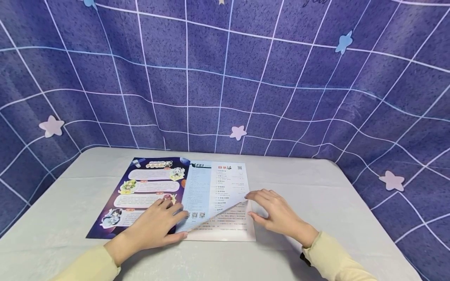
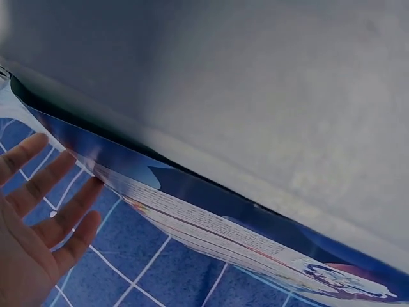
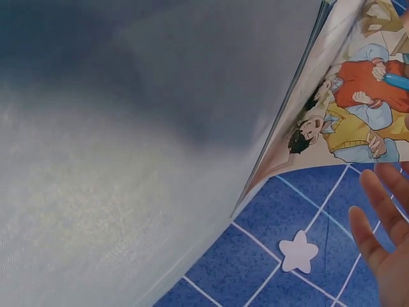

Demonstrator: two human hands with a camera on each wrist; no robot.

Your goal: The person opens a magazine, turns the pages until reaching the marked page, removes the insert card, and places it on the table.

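A magazine [image 1: 119, 201] lies spread on the table. Its left page is dark purple with white text boxes and cartoon figures. At the right, a pale contents page [image 1: 200, 183] has its lower corner raised, baring a pinkish text page [image 1: 228, 224] underneath. My left hand [image 1: 154, 224] rests over the left page near the spine, fingers loosely extended. At the contents page's right edge, the fingertips of my right hand [image 1: 277, 214] touch the paper, thumb apart. The left wrist view has the left hand [image 2: 38, 224] beside the dark page; an illustrated page [image 3: 339, 121] appears near the right hand [image 3: 390, 249].
A pale cloth covers the table [image 1: 302, 183] around the magazine. Behind it hangs a purple curtain [image 1: 204, 89] with a white and blue grid and stars. A dark band [image 1: 305, 258] shows at the right wrist under the sleeve.
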